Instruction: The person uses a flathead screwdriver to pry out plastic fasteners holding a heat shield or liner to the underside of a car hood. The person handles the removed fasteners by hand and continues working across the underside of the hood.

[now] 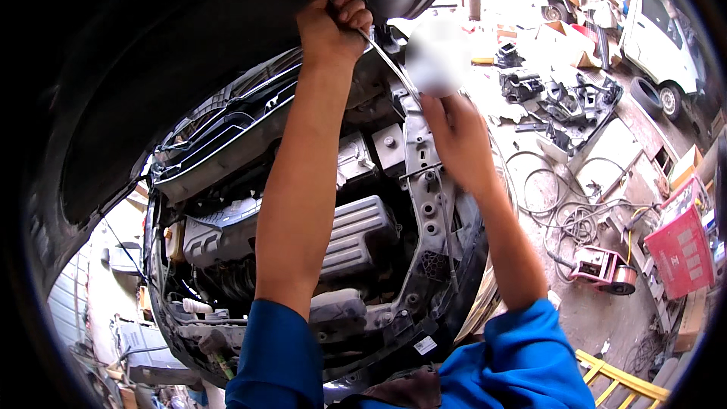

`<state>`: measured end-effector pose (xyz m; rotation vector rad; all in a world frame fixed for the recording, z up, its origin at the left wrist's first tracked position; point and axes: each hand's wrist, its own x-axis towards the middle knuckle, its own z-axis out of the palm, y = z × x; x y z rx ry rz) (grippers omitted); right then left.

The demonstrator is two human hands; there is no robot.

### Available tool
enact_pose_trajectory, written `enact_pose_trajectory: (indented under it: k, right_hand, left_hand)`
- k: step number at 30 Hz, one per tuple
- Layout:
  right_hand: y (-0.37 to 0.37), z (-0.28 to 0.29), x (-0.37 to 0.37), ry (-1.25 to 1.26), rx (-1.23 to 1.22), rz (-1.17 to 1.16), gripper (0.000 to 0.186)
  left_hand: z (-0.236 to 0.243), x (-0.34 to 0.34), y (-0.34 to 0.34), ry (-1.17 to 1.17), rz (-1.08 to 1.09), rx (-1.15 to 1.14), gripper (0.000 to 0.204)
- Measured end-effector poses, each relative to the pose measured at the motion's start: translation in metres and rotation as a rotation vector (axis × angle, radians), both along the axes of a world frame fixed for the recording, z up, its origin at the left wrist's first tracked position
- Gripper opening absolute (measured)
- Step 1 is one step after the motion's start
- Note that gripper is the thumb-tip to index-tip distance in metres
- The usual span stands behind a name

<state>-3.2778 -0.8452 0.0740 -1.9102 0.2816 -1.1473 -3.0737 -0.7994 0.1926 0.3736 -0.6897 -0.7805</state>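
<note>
My left hand [335, 26] is raised to the underside of the dark car hood [189, 38], its fingers curled closed around a thin silvery rod [390, 65]. Slanting down to the right, the rod reaches the fingers of my right hand [459, 140], which close around its lower part. My right hand is above the side edge of the engine bay, over the grey metal fender rail [425, 204]. Whether the rod's upper end touches the hood is hidden by my left hand. Between my forearms lies a ribbed grey engine cover [356, 235].
Car parts [564, 102] lie on the floor at right, near a loose tyre [646, 97] and a white vehicle [659, 34]. Coiled cables [579, 223] run to a red machine [602, 271]. A red box [678, 246] and yellow ladder-like frame [621, 379] stand at lower right.
</note>
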Motion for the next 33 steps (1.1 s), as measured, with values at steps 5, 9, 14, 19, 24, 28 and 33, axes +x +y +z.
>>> enact_pose_trajectory:
  k: [5, 9, 14, 19, 24, 28, 33]
  right_hand:
    - [0.064, -0.136, -0.069, 0.713, -0.172, -0.125, 0.04]
    - [0.092, -0.18, -0.101, 0.804, -0.188, -0.206, 0.033]
    - [0.076, -0.198, -0.099, 0.695, -0.245, -0.228, 0.012]
    - [0.073, -0.195, -0.114, 0.703, -0.208, -0.234, 0.022]
    - [0.115, -0.198, -0.117, 0.836, -0.258, -0.193, 0.033]
    - [0.106, -0.194, -0.121, 0.762, 0.039, -0.15, 0.044]
    - [0.078, -0.167, -0.13, 0.031, 1.307, 0.413, 0.019]
  left_hand:
    - [-0.006, 0.004, 0.014, -0.017, 0.031, -0.054, 0.024]
    - [-0.006, -0.007, 0.009, -0.033, -0.016, -0.099, 0.027]
    - [-0.014, 0.001, 0.015, -0.117, -0.048, -0.148, 0.028]
    - [-0.016, 0.003, 0.014, -0.126, -0.08, -0.162, 0.033]
    - [-0.02, 0.008, 0.015, -0.122, -0.068, -0.149, 0.034]
    - [-0.014, 0.003, 0.016, -0.104, -0.083, -0.129, 0.031]
    - [-0.014, 0.003, 0.018, -0.079, -0.075, -0.127, 0.023]
